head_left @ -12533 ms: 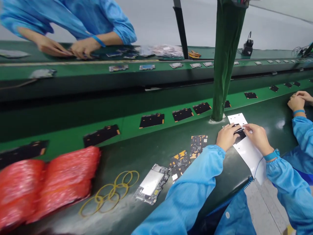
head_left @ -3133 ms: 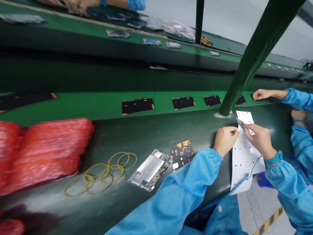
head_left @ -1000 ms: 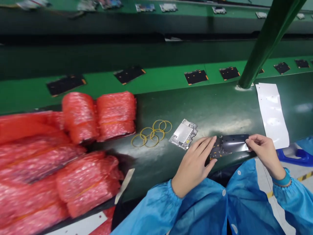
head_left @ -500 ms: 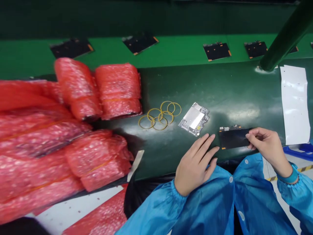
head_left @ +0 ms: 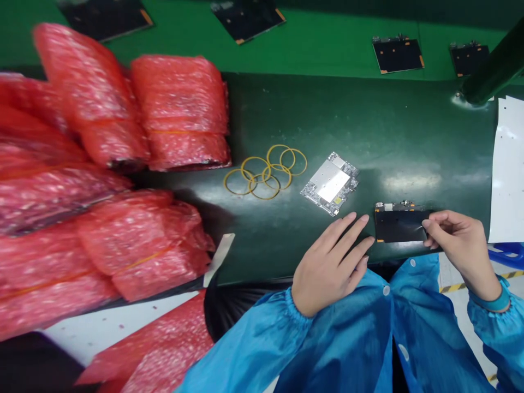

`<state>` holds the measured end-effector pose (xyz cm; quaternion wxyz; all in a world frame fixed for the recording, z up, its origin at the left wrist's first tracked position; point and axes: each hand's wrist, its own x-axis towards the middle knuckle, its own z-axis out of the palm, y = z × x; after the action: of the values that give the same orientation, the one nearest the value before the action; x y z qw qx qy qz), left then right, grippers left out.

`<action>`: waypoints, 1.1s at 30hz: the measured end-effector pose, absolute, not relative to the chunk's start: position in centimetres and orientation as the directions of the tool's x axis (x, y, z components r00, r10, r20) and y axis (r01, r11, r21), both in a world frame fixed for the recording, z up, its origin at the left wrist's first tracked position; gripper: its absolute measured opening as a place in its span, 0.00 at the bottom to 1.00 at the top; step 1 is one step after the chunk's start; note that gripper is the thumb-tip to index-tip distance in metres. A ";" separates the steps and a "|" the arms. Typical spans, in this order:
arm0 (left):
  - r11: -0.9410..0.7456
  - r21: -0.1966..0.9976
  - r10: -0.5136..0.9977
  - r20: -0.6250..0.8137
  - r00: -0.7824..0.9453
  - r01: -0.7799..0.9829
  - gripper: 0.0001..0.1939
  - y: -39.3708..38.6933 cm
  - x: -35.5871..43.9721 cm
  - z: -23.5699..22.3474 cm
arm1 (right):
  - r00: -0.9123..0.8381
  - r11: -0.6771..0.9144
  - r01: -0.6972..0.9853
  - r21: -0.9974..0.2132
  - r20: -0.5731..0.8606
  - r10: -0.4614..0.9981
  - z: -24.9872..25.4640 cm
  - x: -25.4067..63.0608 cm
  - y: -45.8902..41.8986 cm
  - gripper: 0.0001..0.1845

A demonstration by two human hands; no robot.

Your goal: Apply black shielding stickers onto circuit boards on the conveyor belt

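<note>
Red bubble-wrap bundles (head_left: 143, 114) heaped at far left on the dark green bench (head_left: 327, 109). Next, loose yellow rubber bands (head_left: 266, 172), then a bare circuit board (head_left: 329, 183), metal shield upward. Left hand (head_left: 329, 270) open, fingertips just beside the black-covered circuit board (head_left: 401, 224), no longer on it as in the earlier view. Board flat near the bench edge, right end pinched by the right hand (head_left: 462, 254). White sheet (head_left: 507, 174) at far right.

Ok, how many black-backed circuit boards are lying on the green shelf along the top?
4: one at top left, one top centre, and two toward the right. More may lie beyond the picture's top and right edges.
</note>
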<state>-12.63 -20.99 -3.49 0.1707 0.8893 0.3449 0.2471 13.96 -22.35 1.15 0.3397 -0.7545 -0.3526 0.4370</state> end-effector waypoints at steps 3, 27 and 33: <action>-0.707 0.469 0.695 0.325 0.641 0.529 0.16 -21.0 -12.6 -3.5 | 0.370 -0.515 0.242 -0.822 -0.413 0.832 1.1 14.0 -22.4 0.21; -0.718 0.448 0.689 0.349 0.636 0.532 0.14 -20.8 -12.4 -3.2 | 0.355 -0.516 0.256 -0.817 -0.417 0.837 1.1 14.2 -22.5 0.20; -0.730 0.432 0.678 0.369 0.636 0.529 0.12 -20.8 -12.4 -3.2 | 0.359 -0.521 0.250 -0.816 -0.422 0.833 1.1 14.3 -22.7 0.18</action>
<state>-12.37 -20.77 -3.15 0.1434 0.8929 0.3380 0.2607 14.28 -22.66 1.09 0.3327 -0.7542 -0.3590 0.4378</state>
